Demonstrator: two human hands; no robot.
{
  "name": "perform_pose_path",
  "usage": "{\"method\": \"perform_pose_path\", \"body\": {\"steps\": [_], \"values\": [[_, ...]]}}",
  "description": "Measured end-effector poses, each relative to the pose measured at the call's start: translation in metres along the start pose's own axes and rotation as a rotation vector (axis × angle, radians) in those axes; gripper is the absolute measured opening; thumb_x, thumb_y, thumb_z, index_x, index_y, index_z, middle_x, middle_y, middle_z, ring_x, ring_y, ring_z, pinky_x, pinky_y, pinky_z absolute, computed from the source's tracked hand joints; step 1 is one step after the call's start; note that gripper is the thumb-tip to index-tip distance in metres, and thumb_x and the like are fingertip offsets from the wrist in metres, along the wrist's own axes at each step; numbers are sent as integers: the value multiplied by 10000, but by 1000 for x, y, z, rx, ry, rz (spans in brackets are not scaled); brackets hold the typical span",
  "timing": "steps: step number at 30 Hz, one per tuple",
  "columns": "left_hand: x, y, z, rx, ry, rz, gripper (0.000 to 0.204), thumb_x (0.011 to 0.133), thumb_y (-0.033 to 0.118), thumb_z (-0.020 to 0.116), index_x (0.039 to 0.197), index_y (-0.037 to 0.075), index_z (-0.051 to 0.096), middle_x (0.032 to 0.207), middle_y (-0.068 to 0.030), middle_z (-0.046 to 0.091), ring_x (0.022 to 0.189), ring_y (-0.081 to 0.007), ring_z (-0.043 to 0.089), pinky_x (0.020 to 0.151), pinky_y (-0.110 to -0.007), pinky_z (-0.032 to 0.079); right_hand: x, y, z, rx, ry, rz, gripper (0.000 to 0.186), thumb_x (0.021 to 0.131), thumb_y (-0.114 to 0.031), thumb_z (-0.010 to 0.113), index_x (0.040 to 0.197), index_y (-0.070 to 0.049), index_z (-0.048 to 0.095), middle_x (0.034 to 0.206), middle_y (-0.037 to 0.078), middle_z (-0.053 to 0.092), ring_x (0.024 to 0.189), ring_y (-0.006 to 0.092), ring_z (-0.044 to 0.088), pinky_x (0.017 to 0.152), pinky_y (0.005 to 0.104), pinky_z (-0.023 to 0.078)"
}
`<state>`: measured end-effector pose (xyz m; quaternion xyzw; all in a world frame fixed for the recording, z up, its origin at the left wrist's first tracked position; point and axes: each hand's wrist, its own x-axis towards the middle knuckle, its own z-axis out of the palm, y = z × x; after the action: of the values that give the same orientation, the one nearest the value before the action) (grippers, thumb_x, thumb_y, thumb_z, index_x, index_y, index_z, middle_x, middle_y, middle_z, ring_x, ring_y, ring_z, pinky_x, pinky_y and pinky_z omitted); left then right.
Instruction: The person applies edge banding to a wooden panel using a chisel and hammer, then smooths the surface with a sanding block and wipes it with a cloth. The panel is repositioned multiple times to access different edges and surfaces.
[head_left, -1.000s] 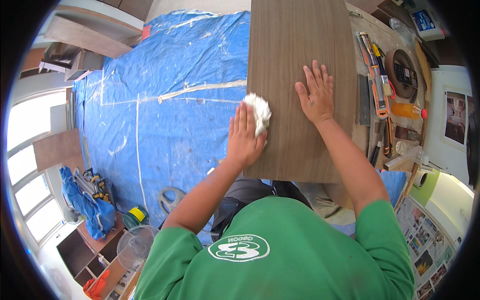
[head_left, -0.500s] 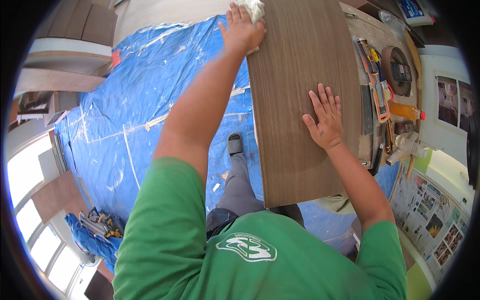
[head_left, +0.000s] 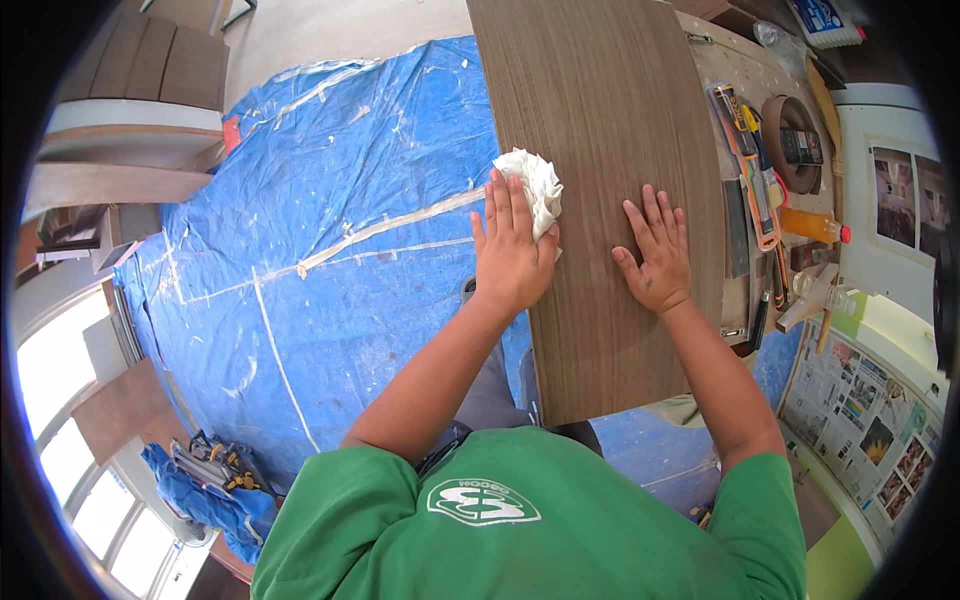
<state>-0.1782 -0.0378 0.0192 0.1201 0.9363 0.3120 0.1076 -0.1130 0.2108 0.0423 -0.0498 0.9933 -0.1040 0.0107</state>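
A long brown wood-grain panel [head_left: 610, 120] lies in front of me. My left hand [head_left: 515, 255] presses a crumpled white cloth [head_left: 537, 187] against the panel's left edge, its fingers lying over the cloth and partly hiding it. On the panel's surface, to the right of the cloth, my right hand [head_left: 655, 260] rests flat with fingers apart and nothing in it.
Right of the panel, a worktop [head_left: 735, 65] carries a utility knife [head_left: 758, 205], a roll of brown edge tape [head_left: 790, 140] and an orange bottle [head_left: 810, 225]. Blue sheeting [head_left: 350, 220] covers the floor to the left. Brown boards [head_left: 150, 60] stand at the far left.
My left hand has drawn the white cloth toward me along the panel's left edge, from the far part to about the middle. My right hand stays nearly in place on the panel.
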Motion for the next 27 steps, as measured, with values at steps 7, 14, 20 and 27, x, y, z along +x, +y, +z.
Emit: {"method": "perform_pose_path", "body": {"steps": [7, 14, 20, 27], "values": [[145, -24, -24, 5, 146, -57, 859, 1012, 479, 503, 1642, 24, 135, 1721, -217, 92, 1590, -391, 115, 1223, -650, 152, 6, -4, -1, 20, 10, -10, 661, 1003, -554, 529, 1554, -195, 462, 1679, 116, 319, 1556, 348, 261, 1258, 531, 158], [102, -16, -6, 39, 65, -27, 844, 1019, 466, 469, 1643, 13, 124, 1721, -224, 71, 1593, -396, 86, 1247, -617, 87, 1, -1, -2, -9, 25, -5, 654, 1006, -548, 529, 1554, -199, 461, 1673, 127, 329, 1545, 365, 281, 1251, 541, 177], [158, -27, -21, 46, 167, -21, 837, 1010, 483, 463, 1638, 15, 165, 1718, -217, 115, 1591, -393, 101, 1241, -632, 94, 4, -3, -2, 1, 22, -16, 648, 1006, -538, 536, 1556, -206, 456, 1671, 132, 331, 1541, 370, 288, 1247, 549, 187], [296, -37, -50, 84, 213, -116, 852, 996, 534, 409, 1639, 24, 181, 1727, -175, 127, 1596, -355, 113, 1250, -619, 86, 4, -2, -3, -16, 17, -12, 649, 1005, -528, 543, 1561, -208, 446, 1674, 131, 323, 1544, 374, 280, 1247, 554, 190]]}}
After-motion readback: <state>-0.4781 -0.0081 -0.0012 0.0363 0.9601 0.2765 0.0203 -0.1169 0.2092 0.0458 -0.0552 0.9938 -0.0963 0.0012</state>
